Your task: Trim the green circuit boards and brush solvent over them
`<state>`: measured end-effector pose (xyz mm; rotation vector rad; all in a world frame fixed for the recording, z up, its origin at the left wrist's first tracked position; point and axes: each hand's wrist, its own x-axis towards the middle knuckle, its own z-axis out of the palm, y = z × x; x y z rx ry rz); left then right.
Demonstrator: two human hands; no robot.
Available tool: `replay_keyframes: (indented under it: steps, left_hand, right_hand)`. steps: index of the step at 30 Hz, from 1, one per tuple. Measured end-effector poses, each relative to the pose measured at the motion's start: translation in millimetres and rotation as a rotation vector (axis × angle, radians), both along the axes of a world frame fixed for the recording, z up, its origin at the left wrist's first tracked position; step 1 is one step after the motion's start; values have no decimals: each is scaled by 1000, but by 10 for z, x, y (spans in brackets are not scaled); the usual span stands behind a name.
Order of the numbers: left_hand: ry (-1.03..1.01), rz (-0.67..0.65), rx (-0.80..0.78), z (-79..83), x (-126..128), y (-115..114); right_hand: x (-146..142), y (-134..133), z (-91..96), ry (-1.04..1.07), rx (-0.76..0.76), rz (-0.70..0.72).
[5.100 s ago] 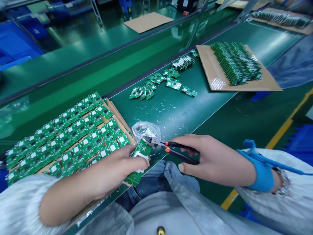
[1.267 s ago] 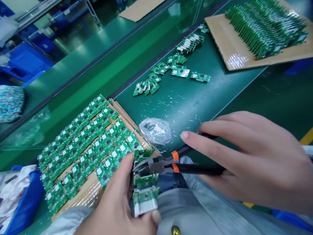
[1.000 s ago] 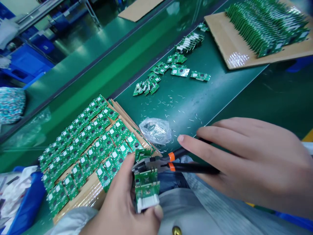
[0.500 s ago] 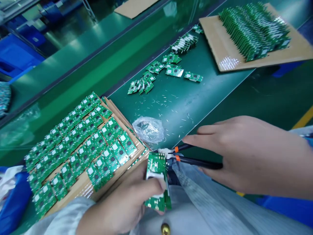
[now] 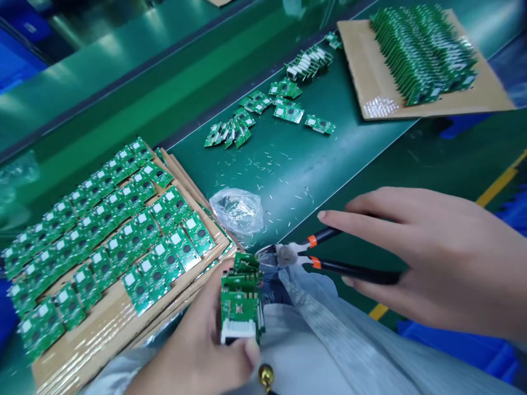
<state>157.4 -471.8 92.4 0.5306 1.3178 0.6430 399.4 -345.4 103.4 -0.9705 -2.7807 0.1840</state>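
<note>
Gripping a stack of green circuit boards (image 5: 241, 302) with white connectors, the left hand (image 5: 193, 356) curls around it, while the right hand (image 5: 428, 258) closes on black-handled, orange-banded side cutters (image 5: 354, 270), jaws slightly parted just beside the stack. At ten o'clock lies a cardboard tray (image 5: 102, 323) of boards; at twelve, a crumpled clear plastic bag (image 5: 235, 211) among metal clippings (image 5: 284, 186) on the green tabletop (image 5: 313, 170); at one, a brown cardboard sheet (image 5: 358, 60) of upright boards; at four, blue bins (image 5: 453, 351) on the floor.

A green belt (image 5: 317, 181) carries cardboard (image 5: 362, 66) and circuit boards (image 5: 289, 112).
</note>
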Motion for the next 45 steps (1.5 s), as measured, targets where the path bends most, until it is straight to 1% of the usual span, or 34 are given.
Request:
replay_keyframes:
  steps: [2,5,7,9,11,14,17,20,23,26,30,34,36,40,43,45]
  left_hand:
    - [107,42,36,-24,7,-120]
    - [306,58,195,-98,-13,-285]
    - [425,-3,324,-135,-52,-356]
    - [504,-87,416,-142,-101,-388]
    - [560,-155,465,-119,-145,-389]
    - [614,-201,470,-59,-181,-356]
    - [575,-218,481,-14,-187,-319]
    - [547,-225,489,-10,-192,-312]
    - [532,-224,504,-34,-209,-337]
    - [477,-182,524,-65,-220,-364]
    - [397,-168,518,-118,-207,-375]
    - [388,-147,534,-165,-180,-365]
    - [340,-124,500,-160,-169,-350]
    - [167,-98,393,-105,-146,-308]
    - [130,-81,346,-76,-119,-281]
    - [109,-91,323,-78,-107,-276]
  right_hand:
    - [-20,-24,-30,29,6,49]
    - [-58,-48,-53,57,75,123]
    - [-80,-49,-49,72,110,164]
    - [-101,-40,-32,98,135,190]
    - [-124,-25,-9,119,170,224]
    - [-158,-2,24,117,216,270]
    - [-177,8,47,98,225,309]
    - [-173,7,57,84,234,325]
    - [-159,7,58,72,250,323]
    - [-166,0,46,67,254,311]
    - [-240,-31,7,92,264,270]
    - [-321,-57,-22,92,243,244]
    - [-336,-60,-28,89,250,232]
    - [-339,-55,-48,101,255,231]
    - [-356,-48,-61,109,257,227]
    - [-370,-43,-57,103,257,231]
